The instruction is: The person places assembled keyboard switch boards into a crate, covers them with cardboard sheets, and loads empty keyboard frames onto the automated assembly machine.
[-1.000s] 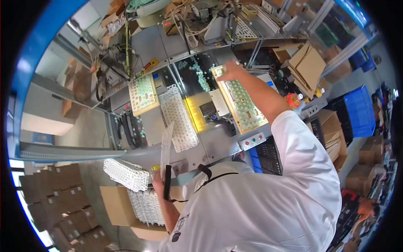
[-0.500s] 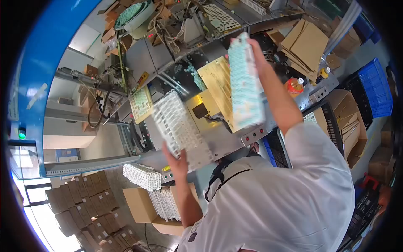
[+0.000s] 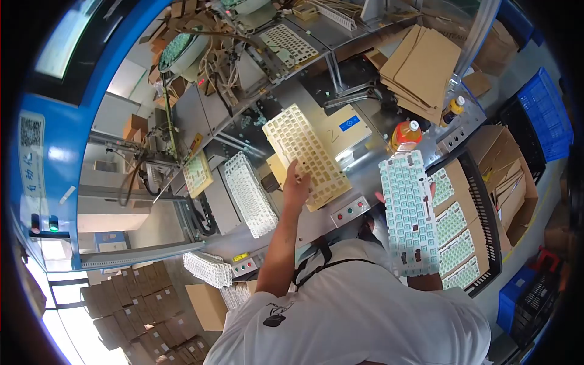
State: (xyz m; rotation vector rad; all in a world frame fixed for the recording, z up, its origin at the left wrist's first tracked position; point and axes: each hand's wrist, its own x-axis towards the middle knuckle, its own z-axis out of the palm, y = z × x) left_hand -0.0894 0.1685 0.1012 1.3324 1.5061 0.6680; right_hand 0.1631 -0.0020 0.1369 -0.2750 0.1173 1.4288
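Evidently, in the head view, two plates are being handled at once, one by each hand. The right hand grasps the filled plate, set with pale green switches. A digit shows at each long edge, so the fingers seem clenched across its width from beneath; the palm is hidden. This plate is held up off the bench, close to the crate, where more filled plates lie in a row against cardboard.

The left hand touches the bare plate, fingers bent over its near-left edge. Whether they pinch it or have released it, I cannot tell. That plate lies along the yellow fixture, behind the button box, and its key openings look unfilled. Just left of it, a white stack rests on the bench. A bottle stands beyond the filled plate.

The step in hand looks like a swap: filled plate off, bare plate on. As a judgement, the left side calls for light, even pressure and a check that the edges sit square in the fixture; the right calls for a firm, level grip, clear of the bottle and the crate rim, lest switches get knocked.
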